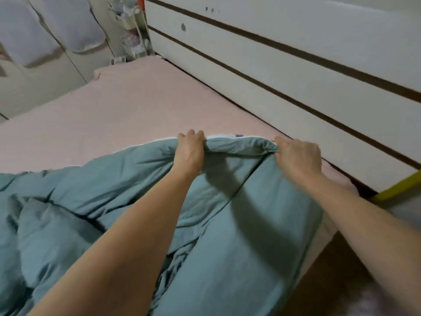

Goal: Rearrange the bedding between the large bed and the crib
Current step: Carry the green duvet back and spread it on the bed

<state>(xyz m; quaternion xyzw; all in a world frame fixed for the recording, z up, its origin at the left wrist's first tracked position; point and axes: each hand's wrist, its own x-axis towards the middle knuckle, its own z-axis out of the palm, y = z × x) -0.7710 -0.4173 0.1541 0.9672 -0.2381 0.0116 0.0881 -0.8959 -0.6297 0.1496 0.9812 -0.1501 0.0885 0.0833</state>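
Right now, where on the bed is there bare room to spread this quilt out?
The pink sheet is bare beyond the quilt edge, from both hands, left and right, to the far mattress end, bordered by the white panel on the right. The near left is crowded with bunched quilt.

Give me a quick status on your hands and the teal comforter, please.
Left hand and right hand both grip the teal comforter at its far edge. Comforter bunched on pink sheet. Nothing in the way.

Large bed in a pink sheet, rumpled teal duvet across its near half.
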